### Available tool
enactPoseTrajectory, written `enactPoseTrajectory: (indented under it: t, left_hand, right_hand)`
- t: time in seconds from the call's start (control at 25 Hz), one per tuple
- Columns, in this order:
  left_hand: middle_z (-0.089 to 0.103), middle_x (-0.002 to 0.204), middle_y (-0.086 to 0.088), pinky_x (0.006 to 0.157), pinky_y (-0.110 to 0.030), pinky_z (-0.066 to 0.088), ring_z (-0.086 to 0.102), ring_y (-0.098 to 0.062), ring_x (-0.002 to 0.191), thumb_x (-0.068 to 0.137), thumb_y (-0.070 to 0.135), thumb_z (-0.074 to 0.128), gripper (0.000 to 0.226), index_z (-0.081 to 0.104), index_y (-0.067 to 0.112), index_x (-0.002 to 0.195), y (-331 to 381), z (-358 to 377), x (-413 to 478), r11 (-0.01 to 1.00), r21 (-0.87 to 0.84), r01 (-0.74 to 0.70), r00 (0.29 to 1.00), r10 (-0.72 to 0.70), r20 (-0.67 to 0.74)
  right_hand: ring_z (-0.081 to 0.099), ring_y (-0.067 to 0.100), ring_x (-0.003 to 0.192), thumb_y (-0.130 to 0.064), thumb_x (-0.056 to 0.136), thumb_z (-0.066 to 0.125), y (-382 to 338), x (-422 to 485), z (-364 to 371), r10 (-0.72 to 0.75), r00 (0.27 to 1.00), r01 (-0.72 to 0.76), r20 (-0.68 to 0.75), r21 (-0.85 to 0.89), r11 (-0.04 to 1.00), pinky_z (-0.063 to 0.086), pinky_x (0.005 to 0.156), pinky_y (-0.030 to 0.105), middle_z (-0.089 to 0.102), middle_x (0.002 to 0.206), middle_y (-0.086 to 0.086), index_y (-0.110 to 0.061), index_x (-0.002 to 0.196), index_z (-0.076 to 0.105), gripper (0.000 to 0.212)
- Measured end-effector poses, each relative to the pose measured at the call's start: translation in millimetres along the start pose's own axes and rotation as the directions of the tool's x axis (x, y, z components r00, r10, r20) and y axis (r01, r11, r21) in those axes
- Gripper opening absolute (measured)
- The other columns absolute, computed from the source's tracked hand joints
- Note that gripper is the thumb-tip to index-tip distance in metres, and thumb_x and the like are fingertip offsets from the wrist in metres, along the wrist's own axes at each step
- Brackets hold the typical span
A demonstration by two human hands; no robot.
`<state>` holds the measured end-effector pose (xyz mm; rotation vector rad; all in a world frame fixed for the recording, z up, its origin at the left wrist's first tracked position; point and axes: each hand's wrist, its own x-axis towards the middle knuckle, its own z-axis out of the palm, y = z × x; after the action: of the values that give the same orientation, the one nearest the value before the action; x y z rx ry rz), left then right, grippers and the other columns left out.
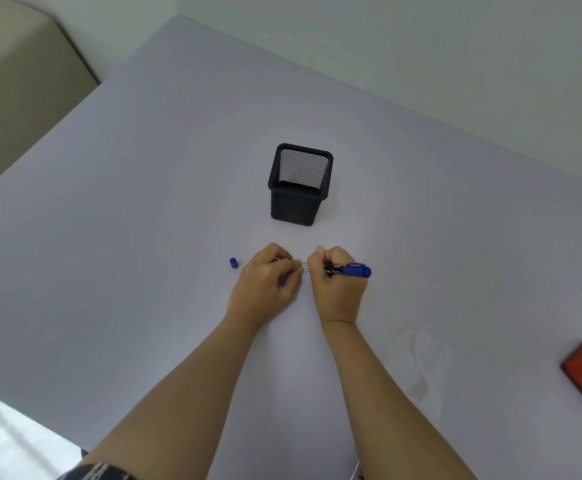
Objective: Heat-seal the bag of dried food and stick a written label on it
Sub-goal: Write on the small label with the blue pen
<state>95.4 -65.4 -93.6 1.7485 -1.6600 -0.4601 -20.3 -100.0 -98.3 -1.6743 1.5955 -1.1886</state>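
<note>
Label (305, 267) lies pinched in left hand (265, 282), just beside right hand (334, 289) gripping marker (355, 270).

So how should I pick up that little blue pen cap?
Probably pinch the blue cap across its round sides with two fingers, coming straight down from above. It sits alone on the table, just left of the left hand, and looks too small for a whole-hand grab.

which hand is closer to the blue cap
Left. The left hand, holding the label, lies just right of the blue cap, apart from it; the right hand, gripping the marker, is farther right.
</note>
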Motion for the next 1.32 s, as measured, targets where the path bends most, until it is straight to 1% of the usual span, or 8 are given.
enactPoseTrajectory:
  t: [0.12,0.24,0.44,0.56,0.88,1.04,1.2,1.32]
  left_hand:
    - [0.063,0.082,-0.007,0.064,-0.011,0.038,0.057,-0.014,0.065,0.080,0.015,0.065,0.014,0.075,0.005,0.082,0.3,0.2,0.5,1.000,-0.005,0.008,1.000,-0.008,-0.005]
    - [0.062,0.082,-0.008,0.063,-0.012,0.038,0.054,-0.013,0.064,0.080,0.012,0.067,0.011,0.074,0.005,0.083,0.2,0.7,0.7,1.000,-0.003,0.000,1.000,0.000,-0.002]
    - [0.062,0.082,-0.008,0.062,-0.016,0.041,0.056,-0.015,0.065,0.080,0.012,0.068,0.010,0.074,0.005,0.083,-0.3,1.5,0.1,1.000,0.002,-0.004,1.000,0.004,0.004]
    - [0.062,0.081,-0.007,0.062,-0.014,0.040,0.056,-0.015,0.065,0.081,0.015,0.065,0.013,0.074,0.005,0.081,-0.1,1.3,1.1,1.000,0.002,-0.001,1.000,0.001,-0.005]
    - [0.062,0.080,-0.008,0.061,-0.012,0.036,0.054,-0.014,0.062,0.083,0.023,0.057,0.025,0.073,0.005,0.077,2.1,0.0,-0.3,1.000,-0.012,0.008,1.000,-0.008,-0.005]
    - [0.062,0.080,-0.008,0.061,-0.008,0.034,0.053,-0.014,0.062,0.081,0.015,0.064,0.015,0.073,0.004,0.078,1.4,-0.5,0.3,1.000,-0.010,0.019,1.000,-0.019,0.007]
    - [0.062,0.080,-0.009,0.060,-0.011,0.036,0.052,-0.013,0.062,0.080,0.013,0.066,0.012,0.074,0.004,0.079,0.7,0.5,0.2,1.000,-0.012,0.009,1.000,-0.009,0.008]
    - [0.062,0.081,-0.008,0.060,-0.017,0.041,0.056,-0.016,0.063,0.081,0.015,0.065,0.014,0.074,0.005,0.081,0.4,0.4,0.1,1.000,-0.002,-0.004,1.000,0.004,0.005]
  right_hand:
    - [0.042,0.030,0.047,-0.019,0.083,0.053,-0.4,0.5,0.6,0.047,0.998,-0.047,-0.042,0.003,0.999,0.040,0.045,0.040,0.044,0.048,0.013,0.000,0.056,0.042,0.035]
    - [0.042,0.028,0.045,-0.026,0.083,0.048,0.4,-0.4,0.4,0.002,1.000,-0.002,-0.020,-0.004,1.000,0.040,0.044,0.038,0.043,0.048,0.010,-0.001,0.056,0.042,0.037]
    - [0.041,0.017,0.045,-0.014,0.084,0.055,-0.8,-0.6,-2.1,0.026,0.999,-0.027,0.021,0.047,0.999,0.042,0.046,0.036,0.044,0.049,0.002,-0.002,0.057,0.047,0.031]
    - [0.041,0.020,0.043,-0.013,0.082,0.057,-2.6,-0.5,-2.5,0.037,0.999,-0.037,-0.003,0.072,0.997,0.041,0.045,0.035,0.046,0.045,0.009,-0.002,0.055,0.049,0.030]
    - [0.046,0.023,0.046,-0.032,0.083,0.049,0.1,-2.5,-1.4,-0.005,0.997,-0.001,0.072,0.083,0.997,0.043,0.046,0.035,0.052,0.049,0.013,-0.001,0.058,0.052,0.040]
    - [0.050,0.025,0.049,-0.037,0.085,0.046,1.7,-2.7,-1.1,0.026,0.994,-0.035,0.109,0.082,0.996,0.046,0.049,0.036,0.055,0.053,0.013,-0.001,0.062,0.053,0.044]
    - [0.049,0.026,0.048,-0.031,0.085,0.052,-1.8,-2.0,-2.7,0.021,0.995,-0.029,0.098,0.079,0.996,0.043,0.048,0.031,0.054,0.051,0.014,-0.001,0.060,0.054,0.039]
    - [0.049,0.028,0.047,-0.020,0.086,0.054,-2.3,-0.7,-2.8,0.038,0.997,-0.042,0.066,0.073,0.996,0.045,0.048,0.036,0.053,0.051,0.015,0.001,0.060,0.052,0.033]
